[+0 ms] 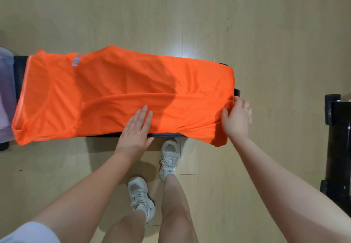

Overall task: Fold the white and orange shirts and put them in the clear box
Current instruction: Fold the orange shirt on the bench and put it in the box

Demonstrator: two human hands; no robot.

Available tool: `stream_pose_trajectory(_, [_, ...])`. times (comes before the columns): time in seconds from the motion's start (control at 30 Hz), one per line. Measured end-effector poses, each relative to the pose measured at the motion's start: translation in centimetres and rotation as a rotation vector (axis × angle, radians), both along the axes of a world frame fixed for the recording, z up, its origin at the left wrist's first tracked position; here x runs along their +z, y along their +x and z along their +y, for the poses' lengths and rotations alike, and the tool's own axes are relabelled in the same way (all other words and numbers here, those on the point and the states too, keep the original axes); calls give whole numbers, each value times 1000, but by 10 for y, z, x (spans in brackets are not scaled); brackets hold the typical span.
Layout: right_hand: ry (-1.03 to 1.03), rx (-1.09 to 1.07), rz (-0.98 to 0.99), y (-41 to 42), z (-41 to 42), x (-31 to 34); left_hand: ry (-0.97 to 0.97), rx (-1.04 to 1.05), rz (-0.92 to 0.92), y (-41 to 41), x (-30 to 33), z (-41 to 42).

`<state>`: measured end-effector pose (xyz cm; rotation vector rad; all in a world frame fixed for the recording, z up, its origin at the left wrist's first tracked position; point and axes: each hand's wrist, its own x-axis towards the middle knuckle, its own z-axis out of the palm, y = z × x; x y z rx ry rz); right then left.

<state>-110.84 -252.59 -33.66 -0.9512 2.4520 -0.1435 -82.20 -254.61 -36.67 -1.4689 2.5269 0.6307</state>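
Bare forearms reach forward from the bottom edge; below them, two legs in pale sneakers (169, 157) stand on a wood floor (266, 24).

Orange shirt (117, 91) lies spread along a dark, narrow worktop (167, 134), collar end at the left, hem end at the right. Its near long side is folded up over the body, so a fold edge runs lengthwise through the middle. Shirt overhangs the worktop's near edge at both ends; a small blue-white print sits near the upper left.

Left hand (135, 128): flat, fingers straight and together, palm pressing the folded flap near the middle of the shirt's near edge. Nothing is gripped.

Right hand (237, 117): at the hem end, thumb and fingers curled onto the cloth edge, pinching it; fabric puckers toward this hand. Ring on one finger.

Clear box (6, 91): only a translucent, pale part shows at the far left edge, just beside the shirt's collar end. Its contents are too blurred to tell. White shirt is not made out in this view.

Black equipment (338, 147) stands at the right edge, well apart from the worktop. White sleeve (28, 232) shows at the bottom left corner.
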Motion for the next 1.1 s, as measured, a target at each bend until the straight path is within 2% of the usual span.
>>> stream_pose_trajectory(0.1, [-102, 392, -104, 63, 2, 6, -22, 220, 25, 20, 6, 5])
stream_pose_trajectory(0.23, [-24, 843, -180, 138, 9, 2, -4, 798, 106, 46, 23, 9])
stream_pose_trajectory(0.3, [25, 933, -136, 159, 7, -2, 32, 1174, 188, 54, 30, 3])
stream_pose_trajectory(0.4, [80, 994, -96, 172, 4, -9, 226, 1766, 338, 61, 31, -15])
stream_pose_trajectory(0.5, [149, 1026, -86, 171, 5, -11, 397, 2164, 684, 73, 18, -27])
stream_pose_trajectory(0.57, [165, 1034, -73, 172, 5, -10, 423, 2162, 803, 79, 18, -29])
stream_pose_trajectory(0.77, [182, 1079, -22, 172, 5, -14, 334, 2042, 864, 104, 17, -33])
stream_pose_trajectory(0.93, [154, 1019, 21, 166, 16, -19, 203, 1870, 715, 121, 17, -23])
stream_pose_trajectory(1.03, [132, 987, 9, 153, 25, -19, 74, 1809, 507, 104, 28, -16])
stream_pose_trajectory(1.1, [65, 903, 9, 142, 30, -18, 19, 1483, 462, 75, 41, -10])
